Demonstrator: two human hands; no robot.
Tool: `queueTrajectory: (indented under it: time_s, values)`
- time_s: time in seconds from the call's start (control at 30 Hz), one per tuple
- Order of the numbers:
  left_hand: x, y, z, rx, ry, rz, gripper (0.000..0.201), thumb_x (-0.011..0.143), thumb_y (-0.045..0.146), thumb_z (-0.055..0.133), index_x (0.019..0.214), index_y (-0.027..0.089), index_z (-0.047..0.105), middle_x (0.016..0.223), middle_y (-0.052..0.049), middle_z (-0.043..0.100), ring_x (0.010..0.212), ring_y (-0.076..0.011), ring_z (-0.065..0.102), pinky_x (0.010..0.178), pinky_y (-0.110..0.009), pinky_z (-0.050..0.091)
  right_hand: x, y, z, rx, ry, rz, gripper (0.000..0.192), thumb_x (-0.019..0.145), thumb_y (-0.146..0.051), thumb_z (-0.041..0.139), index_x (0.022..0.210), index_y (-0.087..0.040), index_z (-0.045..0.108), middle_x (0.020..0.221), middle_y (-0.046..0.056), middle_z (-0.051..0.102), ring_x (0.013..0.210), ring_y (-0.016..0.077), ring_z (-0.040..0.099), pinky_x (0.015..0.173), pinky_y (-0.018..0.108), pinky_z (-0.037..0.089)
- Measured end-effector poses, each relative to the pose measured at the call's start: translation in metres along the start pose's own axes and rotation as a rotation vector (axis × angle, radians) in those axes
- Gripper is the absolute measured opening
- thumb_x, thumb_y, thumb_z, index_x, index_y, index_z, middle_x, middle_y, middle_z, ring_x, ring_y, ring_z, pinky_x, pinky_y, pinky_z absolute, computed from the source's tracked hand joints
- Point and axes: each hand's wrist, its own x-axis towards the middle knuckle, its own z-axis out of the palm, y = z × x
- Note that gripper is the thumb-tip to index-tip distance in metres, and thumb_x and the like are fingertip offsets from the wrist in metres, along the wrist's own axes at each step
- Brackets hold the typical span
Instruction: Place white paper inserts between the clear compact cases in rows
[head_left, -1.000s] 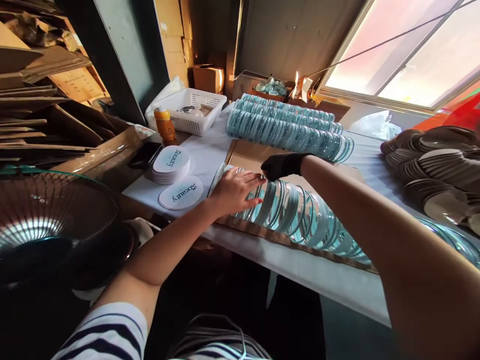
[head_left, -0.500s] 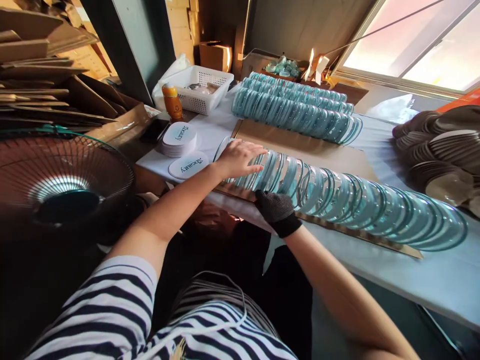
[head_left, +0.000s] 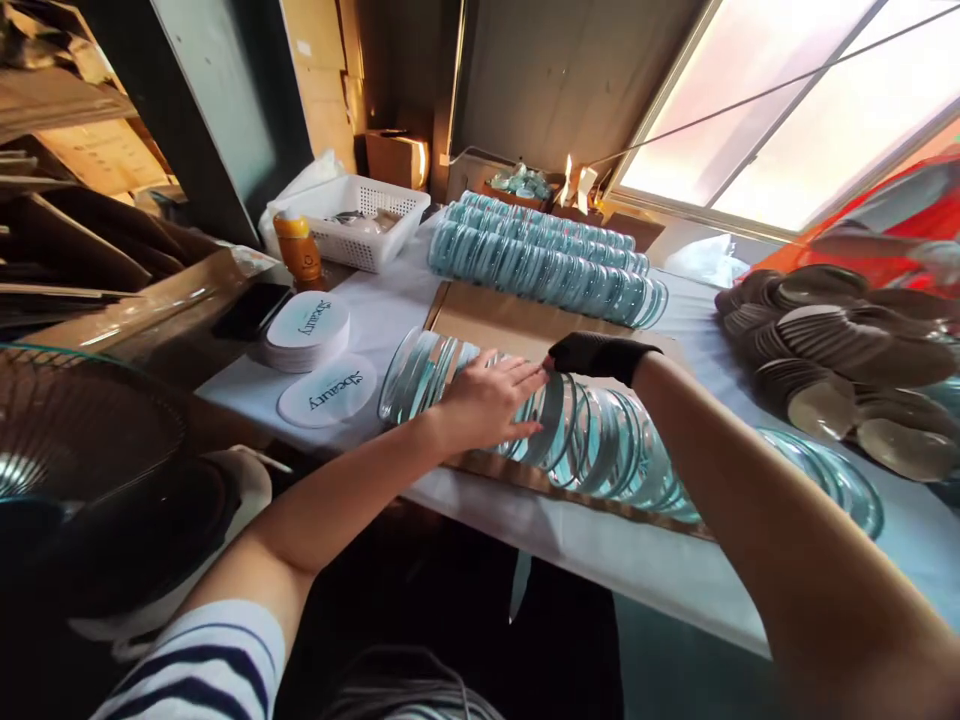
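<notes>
A long row of round glass discs [head_left: 555,420] with teal edges stands on edge, packed side by side, on a flat cardboard sheet [head_left: 495,315]. My bare left hand [head_left: 491,398] lies across the top of the row towards its left end, fingers stretched out and spread. My right hand [head_left: 600,357] wears a dark glove and is at the far upper edge of the row, close to the left fingertips. Its fingers are bent together at the disc rims; what they hold, if anything, is hidden. The right forearm covers part of the row.
Behind lie more rows of glass discs [head_left: 544,270]. Printed white oval pieces [head_left: 328,390], a stack of them [head_left: 307,332], an orange bottle [head_left: 298,247] and a white basket [head_left: 386,238] are at left. Brown round pieces [head_left: 840,340] are piled at right. A fan [head_left: 82,440] stands lower left.
My right hand has moved from the near side of the row over to its far upper edge. My left hand stays on the row. The camera view has shifted right.
</notes>
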Motion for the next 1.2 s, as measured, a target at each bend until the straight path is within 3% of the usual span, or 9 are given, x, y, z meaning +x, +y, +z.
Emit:
queueTrajectory:
  time_s: [0.1,0.27,0.37,0.47,0.63,0.77,0.87,1.1,1.2]
  values:
    - [-0.002,-0.001,0.003,0.025,0.015,0.015,0.062,0.094,0.055,0.048,0.144,0.018,0.044,0.151,-0.009,0.047,0.138,-0.0246,0.044,0.117,-0.05,0.027,0.024,-0.009,-0.003,-0.048,-0.097,-0.056,0.028,0.078,-0.015,0.055,0.096,-0.011,0.076,0.078,0.004,0.071,0.063,0.0107,0.055,0.062,0.022,0.043]
    - [-0.003,-0.003,0.001,0.027,-0.007,0.019,0.063,0.093,0.057,0.048,0.145,0.02,0.044,0.152,-0.008,0.045,0.139,-0.0244,0.042,0.118,-0.048,0.025,0.028,-0.03,-0.012,-0.324,-0.151,-0.13,0.024,0.073,-0.017,0.058,0.087,-0.01,0.076,0.073,0.005,0.07,0.063,0.0129,0.053,0.063,0.026,0.04]
    - [-0.002,-0.004,0.001,-0.004,-0.014,0.008,0.062,0.093,0.055,0.05,0.145,0.021,0.044,0.152,-0.008,0.046,0.138,-0.0242,0.044,0.118,-0.048,0.025,0.022,-0.027,-0.013,-0.308,-0.116,-0.149,0.028,0.075,-0.018,0.055,0.094,-0.013,0.075,0.079,0.005,0.072,0.069,0.0143,0.057,0.066,0.025,0.039]
    - [-0.002,-0.004,0.001,-0.025,-0.021,-0.011,0.061,0.092,0.052,0.053,0.144,0.021,0.046,0.149,-0.008,0.049,0.136,-0.025,0.047,0.117,-0.048,0.025,-0.001,-0.022,-0.003,-0.307,0.054,-0.09,0.03,0.081,-0.025,0.053,0.098,-0.015,0.074,0.092,0.009,0.074,0.079,0.0195,0.063,0.065,0.027,0.038]
    - [-0.001,-0.004,0.001,-0.067,-0.059,-0.068,0.061,0.093,0.054,0.051,0.145,0.022,0.045,0.151,-0.008,0.047,0.137,-0.026,0.045,0.117,-0.048,0.025,-0.08,-0.058,0.067,-0.178,0.424,0.099,0.039,0.092,-0.039,0.042,0.104,-0.017,0.071,0.097,0.013,0.074,0.085,0.0262,0.068,0.065,0.03,0.038]
    - [0.0,-0.003,0.0,-0.079,-0.085,-0.091,0.061,0.091,0.052,0.054,0.145,0.024,0.045,0.152,-0.006,0.046,0.137,-0.025,0.045,0.118,-0.047,0.022,-0.117,-0.104,0.147,-0.079,0.387,0.15,0.041,0.098,-0.034,0.033,0.111,-0.022,0.069,0.094,0.013,0.074,0.084,0.0268,0.069,0.065,0.031,0.041]
    - [0.001,-0.002,-0.002,-0.077,-0.084,-0.094,0.061,0.091,0.052,0.055,0.144,0.024,0.047,0.151,-0.006,0.047,0.136,-0.0249,0.046,0.118,-0.046,0.024,-0.115,-0.116,0.177,-0.044,0.328,0.129,0.043,0.098,-0.029,0.029,0.115,-0.022,0.067,0.1,0.016,0.074,0.088,0.0292,0.07,0.068,0.034,0.046]
    - [0.001,-0.002,-0.004,-0.084,-0.045,-0.075,0.053,0.091,0.046,0.059,0.138,0.022,0.053,0.146,-0.006,0.053,0.134,-0.0253,0.048,0.115,-0.047,0.028,-0.106,-0.118,0.173,-0.111,0.308,0.119,0.056,0.098,-0.024,0.016,0.116,-0.029,0.068,0.108,0.011,0.073,0.09,0.0274,0.068,0.072,0.041,0.048]
    - [0.0,-0.002,-0.006,-0.086,-0.033,-0.066,0.052,0.092,0.045,0.058,0.138,0.021,0.052,0.147,-0.007,0.052,0.136,-0.0256,0.047,0.117,-0.049,0.027,-0.115,-0.101,0.155,-0.055,0.291,0.132,0.047,0.099,-0.038,0.026,0.109,-0.03,0.071,0.108,0.008,0.074,0.09,0.0263,0.068,0.072,0.037,0.049]
